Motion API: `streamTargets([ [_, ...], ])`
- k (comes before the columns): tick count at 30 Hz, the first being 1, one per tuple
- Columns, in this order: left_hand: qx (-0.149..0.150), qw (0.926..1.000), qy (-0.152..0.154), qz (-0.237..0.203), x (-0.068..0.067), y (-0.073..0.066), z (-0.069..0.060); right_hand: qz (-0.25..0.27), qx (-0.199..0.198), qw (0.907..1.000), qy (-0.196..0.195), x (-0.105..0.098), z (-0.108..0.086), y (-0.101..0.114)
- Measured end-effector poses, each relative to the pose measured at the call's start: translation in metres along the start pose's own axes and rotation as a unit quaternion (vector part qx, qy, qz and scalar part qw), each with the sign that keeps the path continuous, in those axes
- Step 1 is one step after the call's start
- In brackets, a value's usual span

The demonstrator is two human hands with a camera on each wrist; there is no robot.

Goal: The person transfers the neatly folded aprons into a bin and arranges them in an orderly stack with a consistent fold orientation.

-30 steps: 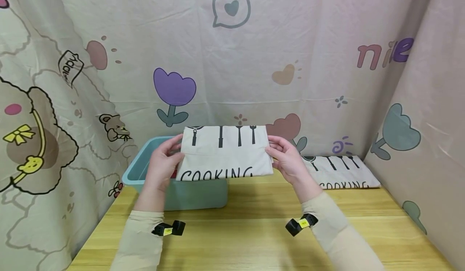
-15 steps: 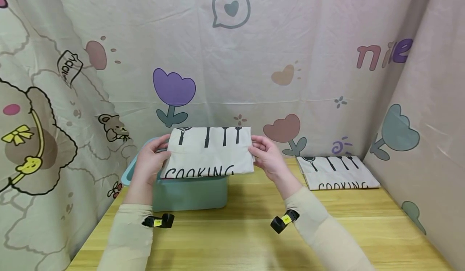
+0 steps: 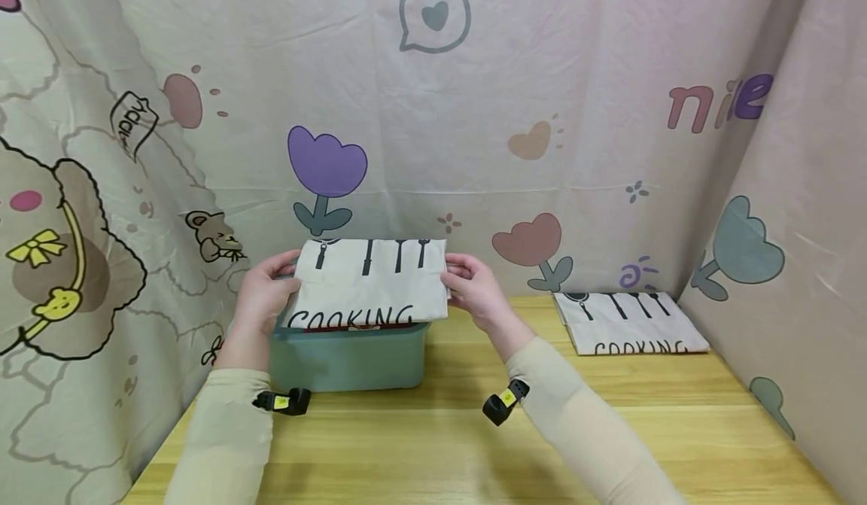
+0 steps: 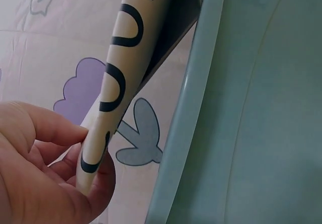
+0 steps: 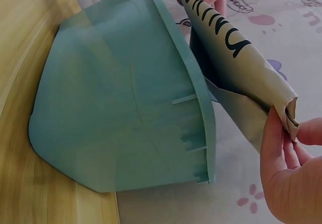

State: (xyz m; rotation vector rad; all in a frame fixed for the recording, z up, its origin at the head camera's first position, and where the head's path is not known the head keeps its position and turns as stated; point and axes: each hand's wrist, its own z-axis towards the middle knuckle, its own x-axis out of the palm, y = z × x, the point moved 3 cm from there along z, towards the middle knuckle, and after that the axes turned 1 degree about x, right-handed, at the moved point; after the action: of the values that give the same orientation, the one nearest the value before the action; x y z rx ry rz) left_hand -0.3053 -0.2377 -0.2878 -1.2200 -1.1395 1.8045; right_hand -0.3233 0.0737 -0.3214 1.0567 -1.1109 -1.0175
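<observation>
A folded white cloth (image 3: 369, 283) printed with utensils and "COOKING" is held level above the blue-green bin (image 3: 345, 362). My left hand (image 3: 263, 298) pinches its left edge, my right hand (image 3: 477, 290) its right edge. In the left wrist view, thumb and fingers of the left hand (image 4: 50, 163) grip the folded cloth (image 4: 123, 78) beside the bin's rim (image 4: 183, 108). The right wrist view has the right hand (image 5: 294, 168) pinching a corner of the layered cloth (image 5: 241, 58), just over the bin (image 5: 121, 98). Something red shows narrowly under the cloth; most of the bin's inside is hidden.
Another folded cloth (image 3: 630, 324) with the same print lies at the back right of the wooden table (image 3: 420, 445). A patterned curtain (image 3: 433, 114) hangs behind the table and along both sides.
Both hands have carried the cloth leftward, from partly over the bin's right side to right above the bin. The grip at both edges is kept, and the cloth on the table has not moved.
</observation>
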Motion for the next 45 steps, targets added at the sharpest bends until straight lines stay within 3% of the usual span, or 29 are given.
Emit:
streamTargets([
  [9,-0.02,0.9996,-0.019,0.01,-0.006,0.009,0.012,-0.038,0.012,0.9992,0.004,0.014,0.013,-0.006],
  [19,-0.033,0.9971,-0.034,0.06,-0.014,0.018,0.02,-0.108,0.011,0.9941,0.01,0.03,0.021,-0.008],
  [31,-0.037,0.9951,-0.033,0.085,-0.019,0.016,0.025,-0.172,0.004,0.9849,0.013,0.039,0.028,-0.005],
  [34,-0.031,0.9944,-0.025,0.097,-0.019,0.016,0.025,-0.238,-0.016,0.9709,0.018,0.039,0.03,-0.003],
  [39,-0.019,0.9851,0.036,0.167,-0.019,0.022,0.023,-0.382,-0.056,0.9223,0.012,0.032,0.031,-0.003],
  [41,-0.02,0.9812,0.052,0.185,-0.019,0.024,0.02,-0.4,-0.063,0.9144,0.013,0.027,0.029,-0.003],
  [45,-0.008,0.9803,0.054,0.19,-0.018,0.021,0.016,-0.401,-0.09,0.9113,0.029,0.016,0.024,-0.003],
])
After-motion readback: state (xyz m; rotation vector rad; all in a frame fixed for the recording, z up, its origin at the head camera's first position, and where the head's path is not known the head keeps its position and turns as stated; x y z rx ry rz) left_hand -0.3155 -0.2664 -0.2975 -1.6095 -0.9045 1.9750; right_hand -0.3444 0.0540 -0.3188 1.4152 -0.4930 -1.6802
